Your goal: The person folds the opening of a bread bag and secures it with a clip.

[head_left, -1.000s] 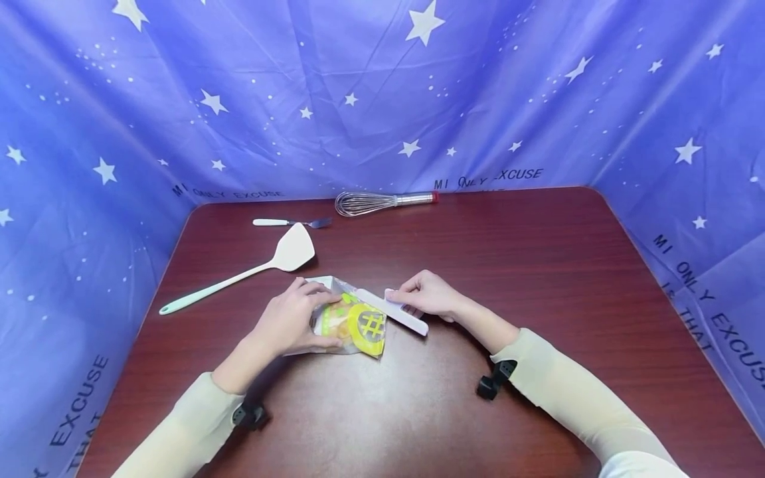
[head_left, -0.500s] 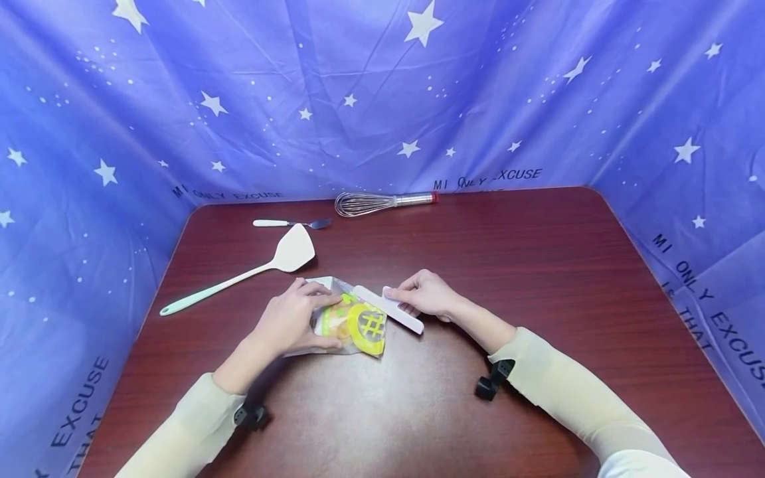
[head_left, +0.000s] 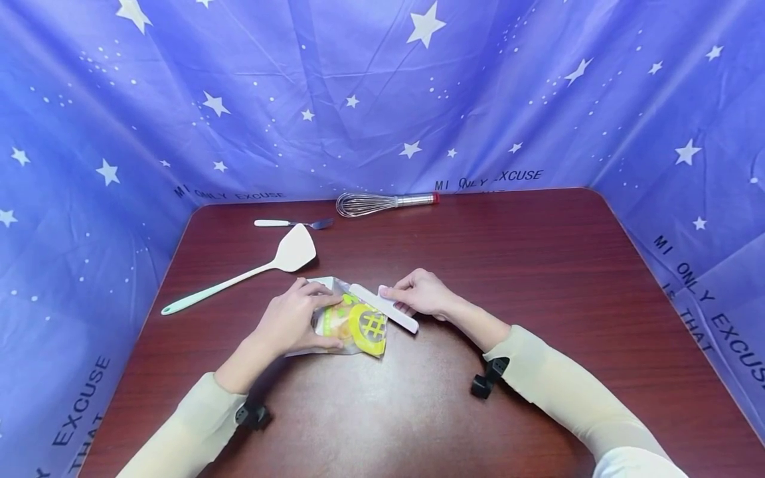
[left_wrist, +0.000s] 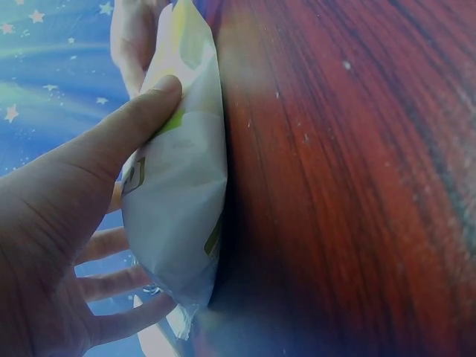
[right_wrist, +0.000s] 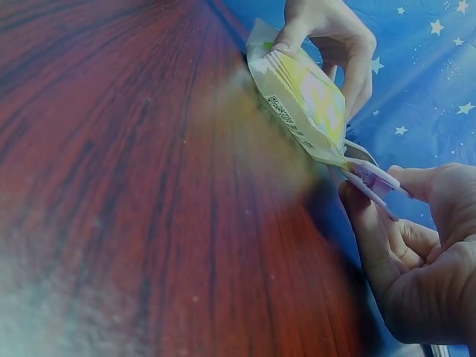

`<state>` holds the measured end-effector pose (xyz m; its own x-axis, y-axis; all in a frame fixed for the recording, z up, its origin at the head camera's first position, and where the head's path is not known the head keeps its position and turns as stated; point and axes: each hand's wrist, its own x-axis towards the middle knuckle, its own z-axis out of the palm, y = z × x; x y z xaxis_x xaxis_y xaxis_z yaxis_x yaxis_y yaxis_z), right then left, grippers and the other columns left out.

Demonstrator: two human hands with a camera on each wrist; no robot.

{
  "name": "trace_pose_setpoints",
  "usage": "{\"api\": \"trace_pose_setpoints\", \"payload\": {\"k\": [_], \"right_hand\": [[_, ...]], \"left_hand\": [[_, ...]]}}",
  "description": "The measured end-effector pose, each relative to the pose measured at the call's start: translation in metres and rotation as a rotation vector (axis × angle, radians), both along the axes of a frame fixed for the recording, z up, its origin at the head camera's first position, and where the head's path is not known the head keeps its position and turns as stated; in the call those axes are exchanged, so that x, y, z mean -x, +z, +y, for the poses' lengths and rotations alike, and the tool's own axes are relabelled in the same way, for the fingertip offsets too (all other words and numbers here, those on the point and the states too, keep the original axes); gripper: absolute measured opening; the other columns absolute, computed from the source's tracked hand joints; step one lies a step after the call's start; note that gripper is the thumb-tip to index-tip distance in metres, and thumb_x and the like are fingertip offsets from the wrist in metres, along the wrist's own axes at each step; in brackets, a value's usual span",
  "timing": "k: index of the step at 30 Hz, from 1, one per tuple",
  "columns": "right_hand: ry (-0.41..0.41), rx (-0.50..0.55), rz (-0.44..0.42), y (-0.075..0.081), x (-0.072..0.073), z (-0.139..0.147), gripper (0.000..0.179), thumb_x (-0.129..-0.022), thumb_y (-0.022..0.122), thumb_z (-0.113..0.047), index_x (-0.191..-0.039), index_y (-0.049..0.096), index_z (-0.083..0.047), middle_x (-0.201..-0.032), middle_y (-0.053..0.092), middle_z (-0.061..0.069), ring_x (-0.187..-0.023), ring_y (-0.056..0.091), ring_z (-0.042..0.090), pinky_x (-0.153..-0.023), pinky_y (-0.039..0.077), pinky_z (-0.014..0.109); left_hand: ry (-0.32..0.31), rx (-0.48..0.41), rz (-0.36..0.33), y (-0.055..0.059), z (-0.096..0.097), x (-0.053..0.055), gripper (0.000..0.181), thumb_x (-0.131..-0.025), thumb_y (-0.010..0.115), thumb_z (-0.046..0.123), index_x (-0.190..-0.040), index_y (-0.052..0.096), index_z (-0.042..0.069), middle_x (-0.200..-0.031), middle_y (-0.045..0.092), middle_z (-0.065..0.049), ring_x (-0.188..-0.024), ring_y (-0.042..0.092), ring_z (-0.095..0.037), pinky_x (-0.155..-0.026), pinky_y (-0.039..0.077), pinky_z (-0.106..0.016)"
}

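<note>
The left hand (head_left: 291, 318) grips the bag (head_left: 360, 326) on the table (head_left: 508, 259) (light, slippery, crushable, I'd guess; hold its sides gently); the right hand (head_left: 423, 294) pinches the clip (head_left: 406, 320) at the bag's end.

Tabletop (head_left: 508, 265) — reddish-brown, dark-grained, with a bright reflection toward the front. Near its far edge lies a wire whisk (head_left: 409, 200), red end right; to the left lie a white-handled fork (head_left: 272, 224) and, nearer, a white spatula (head_left: 295, 249) — pale green handle end leftward. Whether the printed packet (head_left: 366, 326) touches the tabletop is unclear.
</note>
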<state>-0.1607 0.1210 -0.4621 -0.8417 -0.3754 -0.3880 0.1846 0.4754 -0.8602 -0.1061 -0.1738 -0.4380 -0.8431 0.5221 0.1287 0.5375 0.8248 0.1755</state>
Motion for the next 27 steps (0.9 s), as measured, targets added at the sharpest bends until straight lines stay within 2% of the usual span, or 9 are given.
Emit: {"api": "trace_pose_setpoints", "payload": {"k": [14,27], "right_hand": [[0.012,-0.004,0.003,0.003,0.006,-0.01,0.038,-0.098,0.075,-0.041,-0.09,0.083,-0.005,-0.065,0.066,-0.002,-0.053,0.062,0.007,-0.055,0.056,0.023],[0.012,-0.005,-0.017,0.001,0.016,-0.018,0.037,-0.098,0.076,-0.042,-0.091,0.083,-0.006,-0.065,0.068,-0.002,-0.054,0.063,0.006,-0.055,0.057,0.022]], "left_hand": [[-0.014,-0.014,0.025,-0.001,-0.001,0.001,0.085,-0.059,0.093,0.071,-0.129,0.079,0.025,-0.126,0.075,-0.001,-0.11,0.062,-0.024,-0.074,0.063,-0.043],[-0.008,-0.018,-0.006,0.001,0.0,0.001,0.085,-0.06,0.093,0.071,-0.13,0.078,0.025,-0.127,0.074,0.001,-0.111,0.062,-0.022,-0.077,0.062,-0.043]]}}
